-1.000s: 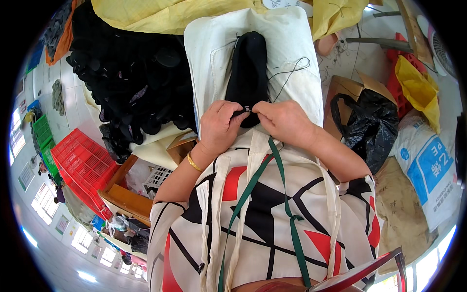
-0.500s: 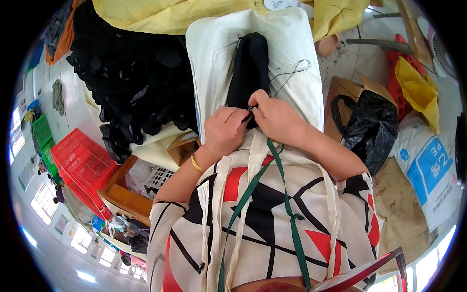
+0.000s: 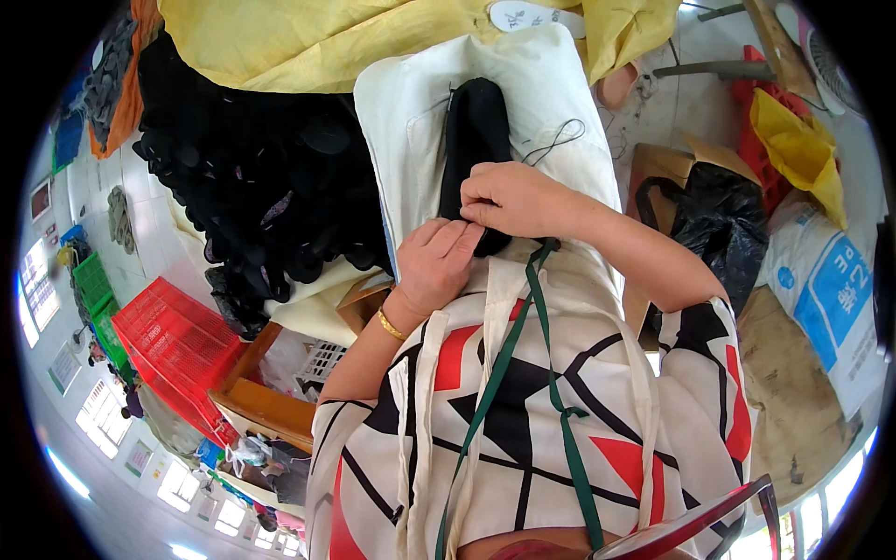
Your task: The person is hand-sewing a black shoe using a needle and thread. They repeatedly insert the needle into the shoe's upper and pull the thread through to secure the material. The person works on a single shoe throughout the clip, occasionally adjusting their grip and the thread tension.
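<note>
A long black cloth shoe (image 3: 474,121) lies on a white cloth-covered pad (image 3: 401,89) in front of my body. Its near end is pinched by my left hand (image 3: 437,263), fingers curled closed on the edge. Just above and touching it, my right hand (image 3: 515,199) is closed in a pinch over the shoe, its back turned up. Whatever sits between the right fingertips is hidden; a needle cannot be made out. Dark thread (image 3: 557,138) makes a loose loop on the pad, right of the shoe and beyond my right hand.
Black shoes lie in a big pile (image 3: 280,177) at the left. Yellow sheeting (image 3: 327,42) and a white insole (image 3: 532,16) are beyond the pad. Rightward are a black plastic bag (image 3: 714,219) and a white-blue sack (image 3: 821,299); a red crate (image 3: 173,350) stands left.
My right hand has rolled over and shifted slightly left, its back now covering the pinch. Less of the dark thread shows beside it. The left hand keeps its hold; the view has shifted slightly.
</note>
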Tool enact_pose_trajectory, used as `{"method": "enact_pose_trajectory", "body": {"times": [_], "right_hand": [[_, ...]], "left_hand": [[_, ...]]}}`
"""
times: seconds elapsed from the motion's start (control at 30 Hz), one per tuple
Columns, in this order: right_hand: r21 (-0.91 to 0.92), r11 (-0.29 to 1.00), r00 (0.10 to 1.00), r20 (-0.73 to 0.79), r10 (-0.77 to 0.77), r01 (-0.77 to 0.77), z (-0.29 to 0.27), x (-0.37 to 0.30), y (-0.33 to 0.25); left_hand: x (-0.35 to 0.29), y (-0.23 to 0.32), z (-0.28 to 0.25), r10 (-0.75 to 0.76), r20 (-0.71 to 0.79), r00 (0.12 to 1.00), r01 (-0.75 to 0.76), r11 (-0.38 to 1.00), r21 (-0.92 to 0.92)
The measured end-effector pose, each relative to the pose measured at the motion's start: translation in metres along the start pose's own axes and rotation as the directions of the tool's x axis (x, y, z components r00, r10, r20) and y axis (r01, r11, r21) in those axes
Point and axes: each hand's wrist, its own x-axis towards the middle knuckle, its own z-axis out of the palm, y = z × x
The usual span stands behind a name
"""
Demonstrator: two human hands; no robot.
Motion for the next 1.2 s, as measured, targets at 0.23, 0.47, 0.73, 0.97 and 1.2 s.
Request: {"method": "enact_pose_trajectory", "body": {"times": [0.23, 0.47, 0.73, 0.97, 1.2], "right_hand": [[0.295, 0.955, 0.875, -0.463, 0.139, 0.004, 0.008, 0.026, 0.009], [0.863, 0.488, 0.921, -0.075, 0.383, -0.132, -0.047, -0.002, -0.027], [0.241, 0.487, 0.235, -0.969, 0.075, 0.839, -0.19, -0.049, -0.051], [0.085, 0.958, 0.242, -0.97, 0.018, 0.272, -0.136, -0.042, -0.018], [-0.272, 0.936, 0.911, -0.281, -0.302, 0.226, -0.025, -0.04, 0.006]], "left_hand": [[0.002, -0.001, 0.001, -0.101, 0.036, 0.994, 0.106, 0.976, -0.192], [0.011, -0.004, -0.006, -0.273, 0.142, 0.951, 0.306, 0.894, -0.328], [0.017, -0.008, -0.011, -0.253, 0.24, 0.937, 0.33, 0.866, -0.376], [0.011, -0.009, -0.011, -0.353, 0.322, 0.878, 0.465, 0.788, -0.404], [0.018, -0.017, -0.023, -0.36, 0.361, 0.86, 0.5, 0.731, -0.463]]}}
